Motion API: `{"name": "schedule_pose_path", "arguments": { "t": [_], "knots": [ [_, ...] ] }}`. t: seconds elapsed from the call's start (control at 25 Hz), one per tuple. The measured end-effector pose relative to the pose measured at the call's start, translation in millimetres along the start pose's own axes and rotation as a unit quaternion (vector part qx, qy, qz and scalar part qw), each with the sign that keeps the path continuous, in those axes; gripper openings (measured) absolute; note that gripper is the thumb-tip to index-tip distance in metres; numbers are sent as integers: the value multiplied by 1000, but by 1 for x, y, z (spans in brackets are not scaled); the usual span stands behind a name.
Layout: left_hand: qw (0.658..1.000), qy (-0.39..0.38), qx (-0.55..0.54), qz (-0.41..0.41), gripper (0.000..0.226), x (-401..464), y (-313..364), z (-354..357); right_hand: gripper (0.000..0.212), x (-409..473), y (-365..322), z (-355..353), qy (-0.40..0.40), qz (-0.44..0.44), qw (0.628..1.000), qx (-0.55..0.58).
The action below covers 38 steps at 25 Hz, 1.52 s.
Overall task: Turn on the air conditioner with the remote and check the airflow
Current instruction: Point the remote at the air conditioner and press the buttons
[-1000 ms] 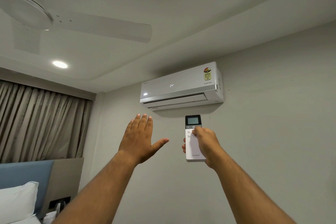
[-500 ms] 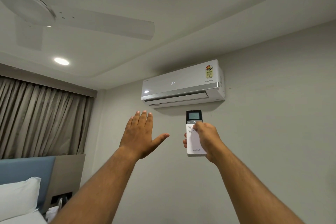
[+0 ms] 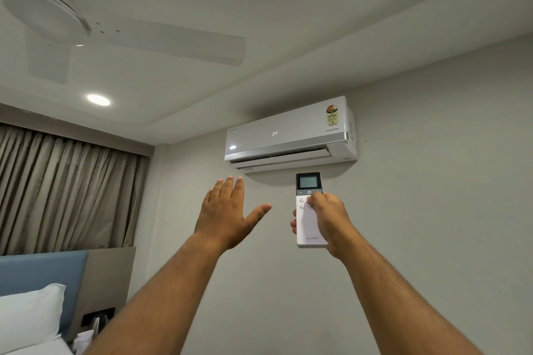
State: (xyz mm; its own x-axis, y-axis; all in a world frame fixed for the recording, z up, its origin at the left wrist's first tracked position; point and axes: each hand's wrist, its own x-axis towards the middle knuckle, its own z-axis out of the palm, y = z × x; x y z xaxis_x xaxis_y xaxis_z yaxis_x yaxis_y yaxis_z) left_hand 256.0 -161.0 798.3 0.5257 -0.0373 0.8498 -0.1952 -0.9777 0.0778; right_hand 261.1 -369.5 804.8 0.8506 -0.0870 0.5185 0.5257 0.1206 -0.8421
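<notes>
The main risk is a false reading of the airflow. The open left hand (image 3: 227, 210) is held out below and to the left of the white wall-mounted split air conditioner (image 3: 290, 134), off toward the left end of its louvre rather than under the middle, so a weak stream could pass it by. The white ceiling fan (image 3: 86, 26) overhead, if turning, may stir the air and be mistaken for the unit's draught; its blades look soft-edged, though whether that is motion I cannot say. A second slip is an extra press: the right thumb sits over the upper button cluster just under the power key, and a stray push could switch the unit off or change the mode.

The left arm reaches up and forward, palm toward the wall, four fingers straight and close together, thumb splayed out to the right. The right hand (image 3: 328, 219) is wrapped around the slim white remote with a dark screen (image 3: 308, 204), held upright just below the air conditioner, which shows 24° with its flap slightly open.
</notes>
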Motion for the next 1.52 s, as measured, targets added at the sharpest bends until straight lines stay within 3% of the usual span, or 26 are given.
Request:
{"name": "schedule_pose_path", "arguments": {
  "t": [1.52],
  "knots": [
    [999,16,-32,10,102,10,-8,7,11,3,5,4,6,-24,999,-21]
  ]
}}
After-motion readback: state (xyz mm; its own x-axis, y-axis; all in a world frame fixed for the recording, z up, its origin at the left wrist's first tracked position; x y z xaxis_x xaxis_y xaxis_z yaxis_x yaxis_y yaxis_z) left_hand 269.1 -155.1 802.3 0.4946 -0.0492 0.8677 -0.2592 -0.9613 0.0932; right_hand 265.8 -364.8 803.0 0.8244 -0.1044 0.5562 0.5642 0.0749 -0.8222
